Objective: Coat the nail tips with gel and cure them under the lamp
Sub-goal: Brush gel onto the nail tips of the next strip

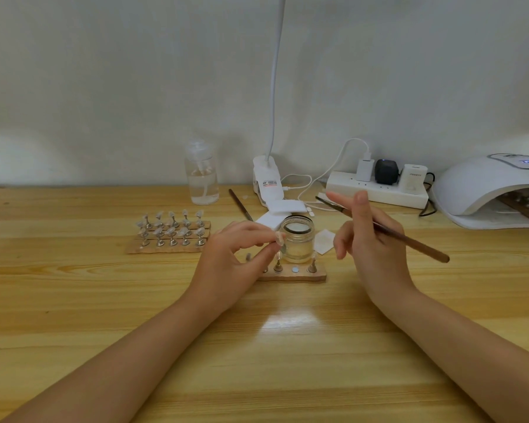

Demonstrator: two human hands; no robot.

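Observation:
My left hand (235, 254) pinches a small metal stand with a pale nail tip (278, 237) on top, held beside the open glass gel jar (298, 238). My right hand (370, 239) grips a brown-handled brush (409, 239), its tip pointing left and away from me. Below the jar lies a short wooden holder (293, 274) with three stands on it. A larger wooden holder (168, 239) with several nail tips on stands sits to the left. The white curing lamp (486, 190) stands at the right, another holder visible inside it.
A clear pump bottle (202, 175), a clip-on desk lamp (268, 181), white pads (283, 210), a second brush (240, 204), a power strip (376, 189) with plugs and cables line the back of the wooden table (287, 346). A wall is right behind.

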